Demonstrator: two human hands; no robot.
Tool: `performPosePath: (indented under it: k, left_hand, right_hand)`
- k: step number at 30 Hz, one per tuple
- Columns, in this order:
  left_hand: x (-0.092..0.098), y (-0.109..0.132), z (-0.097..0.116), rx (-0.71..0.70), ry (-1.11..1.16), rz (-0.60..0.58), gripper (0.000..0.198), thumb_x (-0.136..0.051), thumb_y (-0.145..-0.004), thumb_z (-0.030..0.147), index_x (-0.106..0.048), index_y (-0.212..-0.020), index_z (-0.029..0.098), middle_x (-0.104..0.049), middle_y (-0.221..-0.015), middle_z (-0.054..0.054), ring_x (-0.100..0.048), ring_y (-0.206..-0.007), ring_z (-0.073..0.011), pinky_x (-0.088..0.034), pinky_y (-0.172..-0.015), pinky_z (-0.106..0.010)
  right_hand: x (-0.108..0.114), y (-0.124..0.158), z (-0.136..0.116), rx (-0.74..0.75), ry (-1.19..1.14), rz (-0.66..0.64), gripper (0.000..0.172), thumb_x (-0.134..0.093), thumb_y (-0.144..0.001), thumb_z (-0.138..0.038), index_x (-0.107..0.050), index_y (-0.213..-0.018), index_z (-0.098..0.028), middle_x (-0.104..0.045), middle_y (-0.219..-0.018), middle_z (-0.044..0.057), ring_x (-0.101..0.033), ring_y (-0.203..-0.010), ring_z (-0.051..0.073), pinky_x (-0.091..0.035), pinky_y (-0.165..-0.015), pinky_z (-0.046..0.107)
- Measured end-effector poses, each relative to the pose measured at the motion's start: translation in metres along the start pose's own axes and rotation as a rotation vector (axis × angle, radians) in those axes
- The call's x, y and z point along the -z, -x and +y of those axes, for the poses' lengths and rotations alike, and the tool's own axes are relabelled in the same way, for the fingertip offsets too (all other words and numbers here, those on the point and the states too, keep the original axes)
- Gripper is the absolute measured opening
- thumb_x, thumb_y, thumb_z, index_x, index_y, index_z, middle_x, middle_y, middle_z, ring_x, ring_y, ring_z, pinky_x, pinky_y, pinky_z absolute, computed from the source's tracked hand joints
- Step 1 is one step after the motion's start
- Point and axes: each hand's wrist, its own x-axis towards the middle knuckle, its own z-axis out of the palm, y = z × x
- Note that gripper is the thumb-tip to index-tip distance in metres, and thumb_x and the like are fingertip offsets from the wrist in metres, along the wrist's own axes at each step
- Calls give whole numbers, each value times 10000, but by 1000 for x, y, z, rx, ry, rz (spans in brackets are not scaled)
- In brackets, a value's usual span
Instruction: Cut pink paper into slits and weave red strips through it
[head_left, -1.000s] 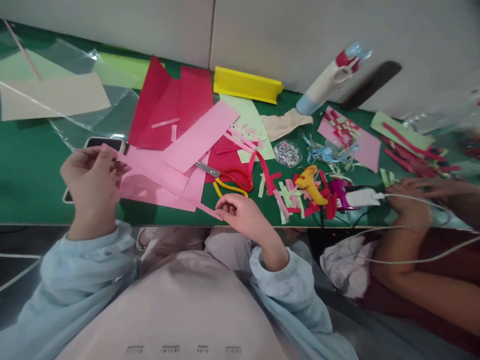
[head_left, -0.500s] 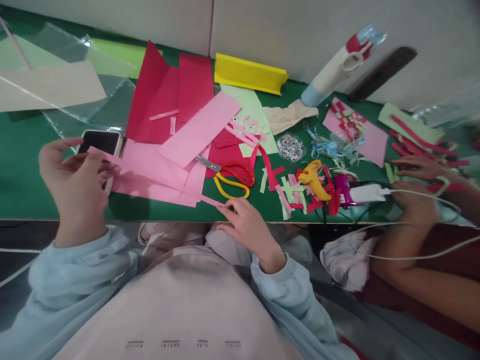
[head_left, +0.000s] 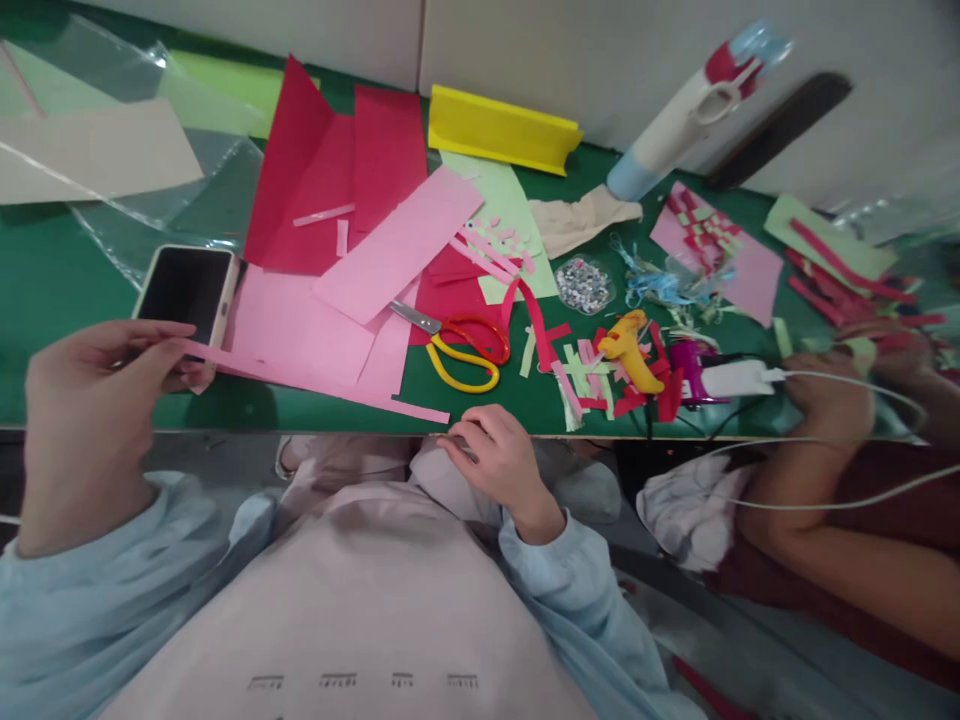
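Note:
Pinched in my left hand [head_left: 112,410], at the left near the phone [head_left: 187,290], is one end of a long pink paper strip [head_left: 322,391]. The strip runs right over the pink sheets [head_left: 300,320], and its far end lies by the table's front edge. My right hand [head_left: 499,460] is just beyond that end, fingers loosely curled and apart, holding nothing. Scissors [head_left: 461,350] with red and yellow handles lie behind my right hand. A light pink piece [head_left: 405,245] rests across the sheets.
Red sheets [head_left: 300,190] and a folded yellow piece [head_left: 502,135] lie at the back. Rightward are a tray of small beads [head_left: 585,285], a yellow glue gun [head_left: 630,350], paper scraps [head_left: 585,375] and a white cable [head_left: 847,376]. Another person's hands [head_left: 829,390] work at the far right.
My left hand has moved left and towards me, drawing the strip along. My right hand has let go of the strip's other end. The other person's hands have shifted.

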Motion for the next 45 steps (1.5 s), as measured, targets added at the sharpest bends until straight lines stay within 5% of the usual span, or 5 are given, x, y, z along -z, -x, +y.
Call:
performPosePath:
  k: [11,21,31,37,45]
  left_hand:
    - [18,43,-22,146,-129,-8,345,-699,-676,322,-795,-978,184,-707,-694,-16,-635,-591,-138,-411,-418,-160]
    - [31,73,-30,265,-209,-94,304,-669,-692,209,-798,-965,241,-733,-667,-4,-668,-644,-186,-463,-534,-224]
    - [31,71,-44,323,79,-270,211,-839,-654,296,-759,-813,183,-752,-827,-27,-656,-710,-133,-514,-627,-186]
    - [21,72,-52,281,215,-304,273,-839,-679,243,-726,-916,171,-706,-692,0,-661,-639,-124,-539,-624,-204]
    - [14,68,-50,197,191,-216,380,-829,-619,214,-647,-950,171,-688,-699,12,-656,-578,-124,-543,-573,-228]
  right_hand:
    - [-19,3,-39,-35,13,126,130,-644,-926,-252,-629,-813,-189,-618,-793,40,-544,-789,164,-416,-734,306]
    - [-36,-21,-57,18,12,-191,196,-519,-1008,-294,-699,-975,-223,-654,-912,62,-545,-851,184,-384,-754,353]
    - [-16,-27,-50,-136,-317,-226,218,-490,-969,-213,-643,-816,-186,-684,-806,60,-596,-804,185,-445,-715,311]
    - [4,-25,-38,-458,-720,-467,260,-556,-933,-244,-623,-1182,-214,-713,-785,-6,-623,-638,107,-476,-629,226]
    - [29,-33,-16,-460,-1127,-867,264,-493,-850,-151,-753,-900,-151,-747,-788,42,-686,-671,111,-533,-602,200]
